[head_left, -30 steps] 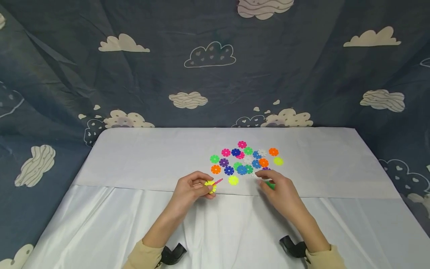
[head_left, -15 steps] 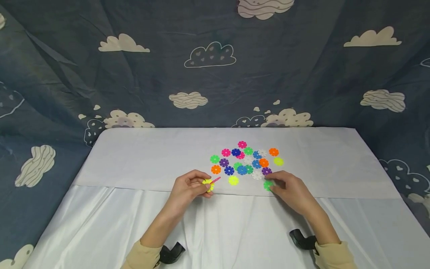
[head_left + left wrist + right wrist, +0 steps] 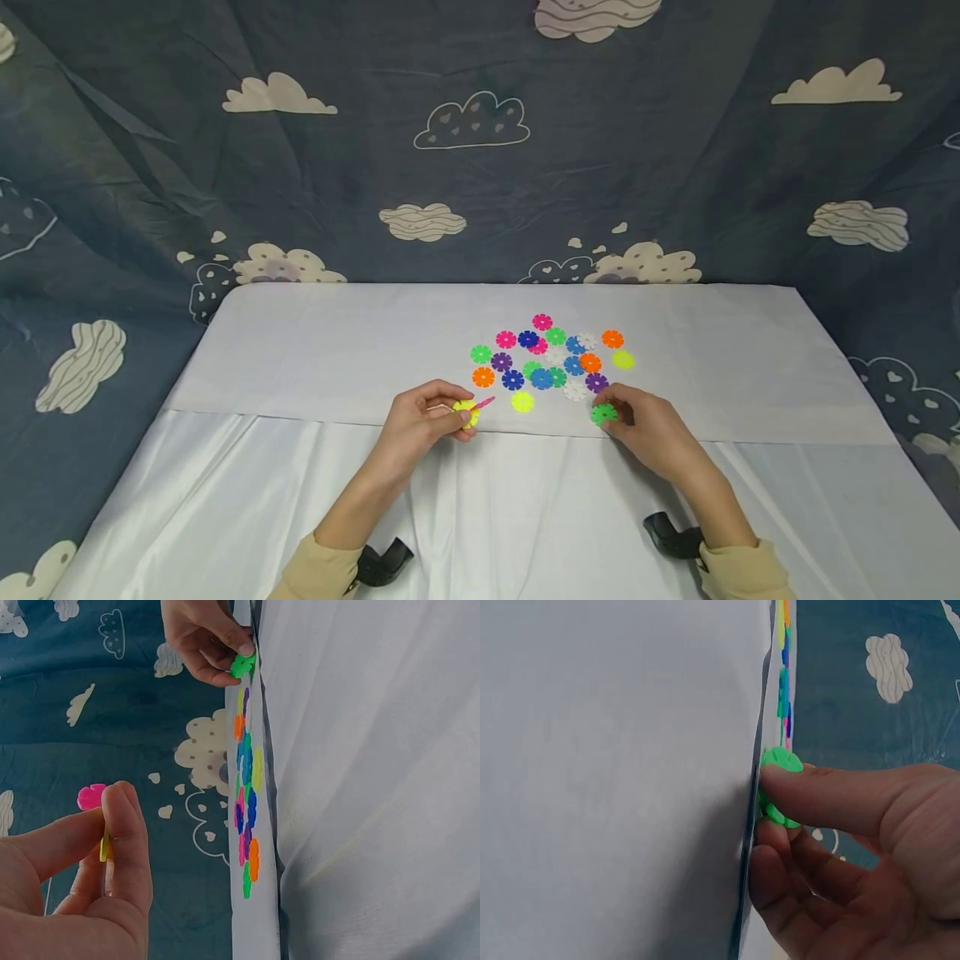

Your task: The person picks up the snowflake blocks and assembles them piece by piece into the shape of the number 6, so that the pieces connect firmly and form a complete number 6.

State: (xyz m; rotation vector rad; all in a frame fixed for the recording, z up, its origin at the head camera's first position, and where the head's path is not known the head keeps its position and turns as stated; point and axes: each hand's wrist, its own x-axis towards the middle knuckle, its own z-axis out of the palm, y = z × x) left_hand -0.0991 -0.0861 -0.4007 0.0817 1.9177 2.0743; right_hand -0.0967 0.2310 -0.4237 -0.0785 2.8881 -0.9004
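My left hand pinches a yellow notched disc between thumb and fingers. A pink notched disc is joined to it edge-on, sticking out past the fingertips. My right hand holds a green notched disc between thumb and fingers, its flat side showing toward the head camera. In the right wrist view the thumb lies across the face of that green disc. Close to the right fingertips lie a purple disc and a white disc.
Several more flat discs in pink, blue, orange, green and white spread over the white table beyond the hands, some overlapping. A yellow disc lies between the hands. A dark cloud-patterned curtain hangs behind the table.
My right hand has moved right and grasped the green disc, which now shows its face, uncovering the white and purple discs. The left hand keeps its joined yellow and pink discs nearly still.
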